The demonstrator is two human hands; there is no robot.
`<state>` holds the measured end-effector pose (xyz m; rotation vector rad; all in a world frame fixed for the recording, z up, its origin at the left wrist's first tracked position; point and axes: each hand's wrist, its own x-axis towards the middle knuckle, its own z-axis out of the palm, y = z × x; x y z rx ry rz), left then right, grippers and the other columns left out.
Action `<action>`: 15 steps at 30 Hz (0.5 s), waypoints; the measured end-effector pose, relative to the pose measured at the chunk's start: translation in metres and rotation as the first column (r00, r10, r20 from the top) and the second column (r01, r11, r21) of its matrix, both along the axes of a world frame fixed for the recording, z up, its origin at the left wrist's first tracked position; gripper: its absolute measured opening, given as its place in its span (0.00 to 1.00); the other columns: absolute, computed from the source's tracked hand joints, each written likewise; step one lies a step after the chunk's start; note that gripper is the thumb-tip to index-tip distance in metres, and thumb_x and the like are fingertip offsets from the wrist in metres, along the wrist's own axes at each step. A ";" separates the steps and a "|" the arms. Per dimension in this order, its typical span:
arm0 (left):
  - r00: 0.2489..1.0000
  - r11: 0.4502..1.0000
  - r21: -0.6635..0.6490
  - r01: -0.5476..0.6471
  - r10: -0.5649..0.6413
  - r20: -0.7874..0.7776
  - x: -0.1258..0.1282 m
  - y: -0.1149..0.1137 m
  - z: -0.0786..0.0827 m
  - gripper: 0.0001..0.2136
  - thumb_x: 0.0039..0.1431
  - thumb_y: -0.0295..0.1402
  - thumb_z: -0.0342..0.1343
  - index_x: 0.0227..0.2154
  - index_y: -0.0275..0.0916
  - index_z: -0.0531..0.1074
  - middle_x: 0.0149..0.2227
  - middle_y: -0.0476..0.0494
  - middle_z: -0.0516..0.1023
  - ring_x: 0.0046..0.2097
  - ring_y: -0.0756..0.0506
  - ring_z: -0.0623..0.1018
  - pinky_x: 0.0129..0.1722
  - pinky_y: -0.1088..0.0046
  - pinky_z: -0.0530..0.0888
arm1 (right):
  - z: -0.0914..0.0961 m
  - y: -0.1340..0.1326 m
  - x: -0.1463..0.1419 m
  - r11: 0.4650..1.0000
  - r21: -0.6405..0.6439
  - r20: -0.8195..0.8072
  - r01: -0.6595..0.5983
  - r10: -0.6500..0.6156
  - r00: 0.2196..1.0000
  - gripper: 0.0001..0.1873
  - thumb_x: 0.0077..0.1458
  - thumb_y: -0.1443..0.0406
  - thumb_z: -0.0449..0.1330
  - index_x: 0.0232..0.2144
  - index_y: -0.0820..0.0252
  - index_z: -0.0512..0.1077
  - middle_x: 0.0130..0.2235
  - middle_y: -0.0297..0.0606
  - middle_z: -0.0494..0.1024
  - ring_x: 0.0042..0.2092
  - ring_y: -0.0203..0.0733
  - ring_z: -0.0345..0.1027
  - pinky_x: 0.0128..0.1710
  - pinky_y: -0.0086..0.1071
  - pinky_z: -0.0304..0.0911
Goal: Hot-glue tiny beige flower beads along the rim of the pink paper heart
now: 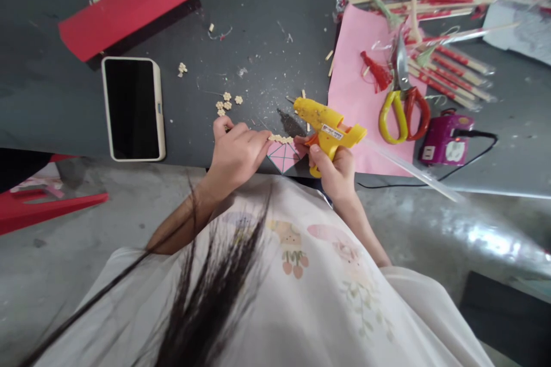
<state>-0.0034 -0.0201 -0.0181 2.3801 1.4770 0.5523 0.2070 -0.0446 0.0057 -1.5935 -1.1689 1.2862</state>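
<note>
My right hand [334, 171] is closed round the handle of a yellow hot glue gun [321, 117], whose nozzle points up and left. A clear glue stick [413, 169] trails from its back end. With closed fingers, my left hand [238, 152] grips the left side of a small pink paper piece [284, 159] with dark lines. Small cream beads [282, 139] run along its upper edge. The fingers of my right hand also touch its right side. Just above my left hand lie several small cream flower-shaped pieces [227, 105].
A phone [132, 109] and a red box [129, 6] lie on the left. On the right are pink paper [348, 74], scissors [403, 92], a purple power adapter [447, 137] with a black cord, and several wrapped sticks [451, 74]. Bits of debris dot the grey table [258, 23].
</note>
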 end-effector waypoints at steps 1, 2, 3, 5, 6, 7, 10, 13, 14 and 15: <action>1.000 1.000 -0.002 0.001 -0.001 -0.004 0.000 0.000 0.000 0.14 0.72 0.41 0.47 0.41 0.45 0.77 0.33 0.48 0.83 0.36 0.42 0.76 0.50 0.53 0.60 | 0.000 0.000 0.000 1.000 -0.001 0.001 0.000 0.000 1.000 0.22 0.52 0.42 0.62 0.27 0.51 0.69 0.27 0.36 0.74 0.42 0.49 0.77 0.40 0.41 0.75; 1.000 1.000 0.000 0.002 -0.002 -0.010 0.000 0.000 0.001 0.14 0.72 0.41 0.47 0.41 0.45 0.77 0.32 0.48 0.82 0.36 0.42 0.76 0.50 0.53 0.60 | 0.000 0.000 0.000 1.000 -0.003 0.000 0.002 -0.002 1.000 0.22 0.52 0.42 0.62 0.27 0.52 0.69 0.27 0.36 0.74 0.42 0.49 0.77 0.40 0.41 0.75; 1.000 1.000 0.002 0.003 -0.003 -0.017 0.000 0.000 0.001 0.14 0.72 0.41 0.47 0.41 0.45 0.77 0.32 0.48 0.82 0.36 0.42 0.76 0.50 0.53 0.60 | 0.000 -0.001 0.000 1.000 -0.007 -0.003 0.002 -0.002 1.000 0.21 0.53 0.43 0.62 0.27 0.52 0.69 0.27 0.36 0.74 0.41 0.48 0.77 0.39 0.40 0.75; 1.000 1.000 0.007 0.005 -0.005 -0.031 0.000 0.000 0.001 0.14 0.72 0.41 0.47 0.41 0.45 0.77 0.32 0.48 0.82 0.36 0.42 0.75 0.50 0.54 0.60 | 0.000 -0.001 0.000 1.000 -0.016 -0.011 0.003 -0.003 1.000 0.21 0.52 0.44 0.63 0.27 0.53 0.69 0.26 0.36 0.73 0.39 0.47 0.76 0.38 0.39 0.74; 0.999 1.000 0.009 0.007 -0.007 -0.036 0.001 0.000 0.001 0.13 0.72 0.40 0.47 0.41 0.45 0.77 0.32 0.48 0.82 0.36 0.42 0.75 0.50 0.54 0.60 | 0.001 -0.001 0.000 1.000 -0.019 -0.013 0.000 0.000 1.000 0.21 0.52 0.44 0.63 0.26 0.53 0.69 0.26 0.35 0.73 0.38 0.46 0.76 0.38 0.39 0.74; 0.999 1.000 0.017 0.009 -0.009 -0.041 0.001 0.001 0.001 0.13 0.72 0.40 0.47 0.41 0.45 0.77 0.32 0.48 0.82 0.36 0.42 0.76 0.50 0.54 0.60 | 0.001 -0.001 0.000 1.000 -0.019 -0.013 -0.002 0.002 1.000 0.21 0.52 0.44 0.63 0.26 0.53 0.69 0.25 0.35 0.73 0.36 0.45 0.75 0.37 0.39 0.74; 0.998 0.999 0.050 0.017 -0.014 -0.056 0.001 0.001 0.000 0.13 0.72 0.40 0.47 0.42 0.45 0.76 0.31 0.48 0.82 0.36 0.43 0.75 0.49 0.54 0.61 | 0.001 0.000 0.001 1.000 -0.019 -0.004 -0.008 0.008 1.000 0.21 0.52 0.45 0.63 0.26 0.53 0.69 0.24 0.34 0.72 0.34 0.43 0.73 0.37 0.38 0.74; 0.998 0.997 0.070 0.026 -0.022 -0.060 0.000 0.002 0.000 0.14 0.73 0.41 0.46 0.42 0.45 0.76 0.31 0.49 0.82 0.35 0.43 0.75 0.48 0.54 0.62 | 0.000 0.000 0.001 1.000 -0.012 0.001 -0.013 0.013 1.000 0.21 0.53 0.44 0.62 0.26 0.53 0.70 0.24 0.34 0.72 0.33 0.43 0.72 0.37 0.38 0.74; 0.997 0.997 0.071 0.030 -0.025 -0.066 0.000 0.002 0.000 0.14 0.73 0.41 0.45 0.42 0.45 0.76 0.31 0.49 0.82 0.35 0.43 0.75 0.48 0.54 0.62 | -0.001 0.000 0.002 1.000 -0.007 0.001 -0.017 0.017 1.000 0.21 0.53 0.44 0.62 0.26 0.53 0.70 0.24 0.34 0.72 0.34 0.43 0.73 0.37 0.38 0.74; 0.997 0.997 0.070 0.033 -0.027 -0.076 0.000 0.003 0.001 0.15 0.73 0.41 0.45 0.42 0.45 0.76 0.31 0.50 0.82 0.35 0.44 0.75 0.47 0.54 0.62 | -0.002 0.000 0.002 1.000 -0.003 0.003 -0.021 0.021 1.000 0.21 0.53 0.44 0.62 0.26 0.53 0.70 0.25 0.34 0.72 0.34 0.44 0.73 0.37 0.38 0.74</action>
